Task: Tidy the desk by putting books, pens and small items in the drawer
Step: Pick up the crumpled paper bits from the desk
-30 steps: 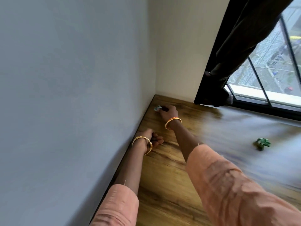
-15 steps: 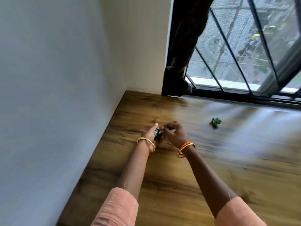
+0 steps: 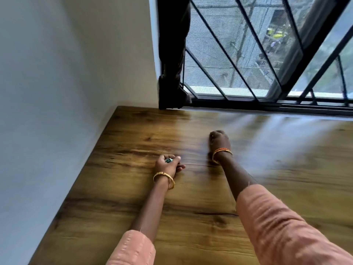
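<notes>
Trinket [image 3: 168, 160]: small teal-green item, sitting pinched in the curled fingers of the left hand [image 3: 167, 165], mostly covered by them; its shape and kind are not showing clearly. That hand is resting low on the desk [image 3: 118, 188], toward the left half, near the wall-side edge but not touching it. A gold bangle [image 3: 164, 178] is circling the wrist.

Right hand [image 3: 219, 140]: lying further out on the desk, well apart from the left, fingers curling under and pointing away from the camera. Motion blur is smearing the knuckles, and the fingertips are hiding beneath the hand, so whether it is gripping anything cannot be told. An orange-and-gold bangle [image 3: 221, 154] is sitting at the wrist.

Sleeves [image 3: 277, 226]: peach cloth, both running off the bottom of the frame.

Desk: wood-grain top, its left edge running along a pale wall [image 3: 47, 111], its far edge meeting a dark window frame [image 3: 267, 107]. Bare wood is lying open to the right of both hands and between them; the right side is running out of frame, glare washing out the grain there.

Curtain [image 3: 172, 54]: dark, hanging at the window's left end, its bottom touching the desk's far edge. Diagonal bars [image 3: 254, 39] are crossing the glass; the view beyond is blurred.
</notes>
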